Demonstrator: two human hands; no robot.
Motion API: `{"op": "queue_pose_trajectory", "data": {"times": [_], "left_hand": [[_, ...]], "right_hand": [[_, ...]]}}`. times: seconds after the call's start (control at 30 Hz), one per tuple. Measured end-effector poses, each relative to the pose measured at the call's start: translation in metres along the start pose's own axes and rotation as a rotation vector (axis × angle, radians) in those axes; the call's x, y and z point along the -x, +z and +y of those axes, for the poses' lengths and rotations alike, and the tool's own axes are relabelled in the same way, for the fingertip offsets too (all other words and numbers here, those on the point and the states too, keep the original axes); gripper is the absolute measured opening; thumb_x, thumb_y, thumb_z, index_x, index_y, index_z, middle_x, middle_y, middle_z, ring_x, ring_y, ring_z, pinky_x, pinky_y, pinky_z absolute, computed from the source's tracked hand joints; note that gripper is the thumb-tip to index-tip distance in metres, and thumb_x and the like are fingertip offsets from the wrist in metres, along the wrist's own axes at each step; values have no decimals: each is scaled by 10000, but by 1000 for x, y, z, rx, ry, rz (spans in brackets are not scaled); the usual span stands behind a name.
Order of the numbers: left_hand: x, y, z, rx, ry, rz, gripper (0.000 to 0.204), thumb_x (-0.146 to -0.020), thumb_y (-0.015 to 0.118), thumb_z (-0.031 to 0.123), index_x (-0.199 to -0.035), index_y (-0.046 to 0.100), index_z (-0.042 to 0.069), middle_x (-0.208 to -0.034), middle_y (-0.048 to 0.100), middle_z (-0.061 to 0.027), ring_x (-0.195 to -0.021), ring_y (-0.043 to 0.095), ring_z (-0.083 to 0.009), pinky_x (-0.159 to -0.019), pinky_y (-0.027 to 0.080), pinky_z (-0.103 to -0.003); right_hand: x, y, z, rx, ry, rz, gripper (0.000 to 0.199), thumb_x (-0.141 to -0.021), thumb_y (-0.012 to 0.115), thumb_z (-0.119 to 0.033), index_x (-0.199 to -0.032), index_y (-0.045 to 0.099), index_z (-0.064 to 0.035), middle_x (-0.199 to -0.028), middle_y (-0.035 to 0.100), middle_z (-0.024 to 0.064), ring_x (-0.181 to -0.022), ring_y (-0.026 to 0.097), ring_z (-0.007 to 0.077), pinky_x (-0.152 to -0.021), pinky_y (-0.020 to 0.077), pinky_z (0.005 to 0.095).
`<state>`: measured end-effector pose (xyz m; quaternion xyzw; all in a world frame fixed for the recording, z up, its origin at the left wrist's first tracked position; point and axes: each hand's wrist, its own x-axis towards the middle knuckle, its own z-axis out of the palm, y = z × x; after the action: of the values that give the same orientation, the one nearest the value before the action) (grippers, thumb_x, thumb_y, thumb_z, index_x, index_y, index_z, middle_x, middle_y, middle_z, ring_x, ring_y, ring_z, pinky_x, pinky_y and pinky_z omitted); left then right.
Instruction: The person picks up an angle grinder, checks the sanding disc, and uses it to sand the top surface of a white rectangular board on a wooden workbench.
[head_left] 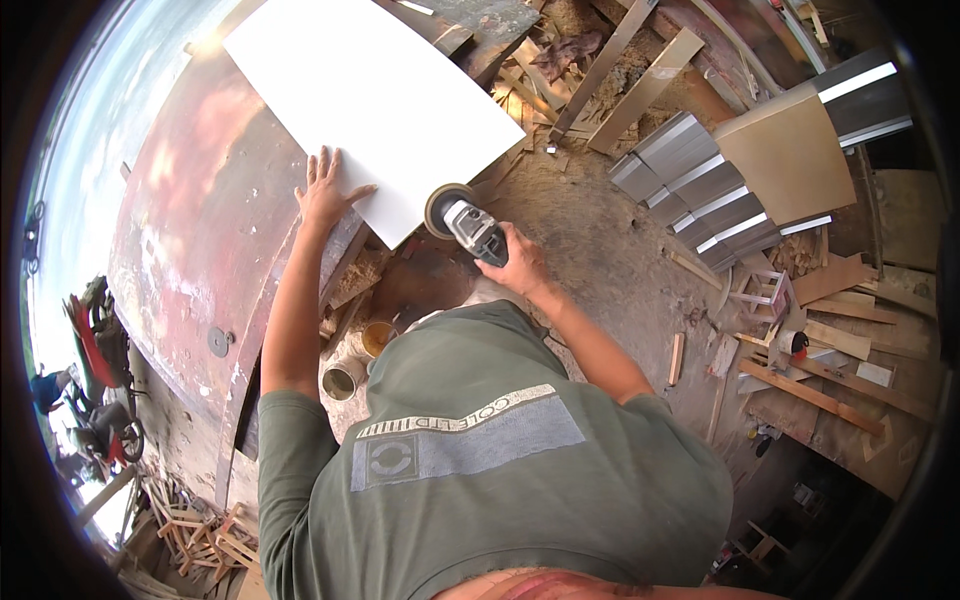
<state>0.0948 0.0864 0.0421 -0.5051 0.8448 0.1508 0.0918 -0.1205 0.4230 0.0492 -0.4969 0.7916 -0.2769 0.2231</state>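
A large white board (375,100) lies slantwise on the worn work table. My left hand (327,190) rests flat on its left edge, fingers spread. In my right hand (520,262) is an angle grinder (474,228), gripped round its dark rear body. Its round disc (449,210) is at the board's near right edge; whether it touches the edge I cannot tell.
The reddish, paint-worn table top (200,230) spreads left. Below it stand an open can (342,380) and a yellowish container (377,338). Stacked grey panels (690,180) and a brown board (787,155) lie right, with wood scraps (820,390) nearby. Motorbikes (105,400) stand far left.
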Motion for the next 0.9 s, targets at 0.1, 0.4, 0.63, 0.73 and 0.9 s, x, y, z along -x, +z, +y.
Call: {"op": "queue_pose_trajectory", "data": {"times": [0.1,0.4,0.63,0.73,0.9], "left_hand": [[2,0,0,12,-6,-2,1272,-648,722,864,-1650,239,246,-1740,91,15,-1604,55,-237,-1198,194,-746],[-5,-6,5,31,46,81,1198,-724,731,797,-1626,288,145,-1704,213,-85,-1580,163,-261,-1193,256,-691],[-114,-8,-88,987,-321,371,617,-888,774,496,-1220,624,-2,-1108,650,-169,-982,654,-262,-793,524,-417],[-169,-23,-80,1644,-428,394,339,-909,775,359,-891,643,47,-709,582,-36,-607,573,-159,-505,403,-316],[-208,-36,-106,1654,-626,158,498,-895,783,341,-1191,667,-43,-1033,706,-188,-826,724,-276,-685,587,-404]], "right_hand": [[-17,-24,21,-10,68,72,722,-793,810,-449,-1311,516,-41,-1083,702,229,-996,705,426,-836,562,509],[-68,-85,95,-178,221,392,650,-744,865,-438,-1159,628,4,-1009,732,241,-936,717,426,-816,553,479],[-33,-107,112,-394,234,534,493,-807,870,-239,-1165,650,20,-1064,715,91,-932,661,198,-857,515,340],[6,-111,120,-552,338,551,477,-827,850,-200,-1187,648,39,-1115,709,106,-976,663,201,-896,512,338],[48,-124,118,-550,530,546,609,-803,841,-189,-1304,579,38,-1225,643,129,-1082,634,259,-983,474,367]]}}
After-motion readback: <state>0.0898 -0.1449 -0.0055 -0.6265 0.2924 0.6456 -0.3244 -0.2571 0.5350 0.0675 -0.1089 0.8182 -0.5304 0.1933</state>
